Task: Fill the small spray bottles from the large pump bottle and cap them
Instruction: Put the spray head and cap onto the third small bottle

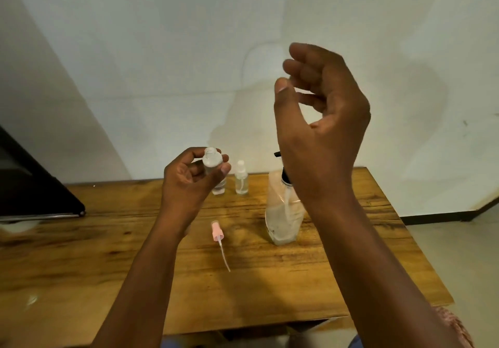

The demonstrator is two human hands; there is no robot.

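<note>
Closest to me is my right hand [321,121], raised high above the table [378,266] with fingers loosely spread and holding nothing. Under it stands the large pump bottle [283,212], its black pump head mostly hidden behind my wrist, so I cannot see where the spout points. My left hand [189,180] pinches the small open bottle [213,162] between thumb and fingers, held in the air left of the pump. One more small bottle [241,179] stands capped just behind, and part of another seems to show below my fingers, but I cannot tell well. The pink spray cap [217,233] lies on the wood with its thin tube toward me. I judge the risk is liquid missing the narrow neck if I press before the mouth sits under the spout.
</note>
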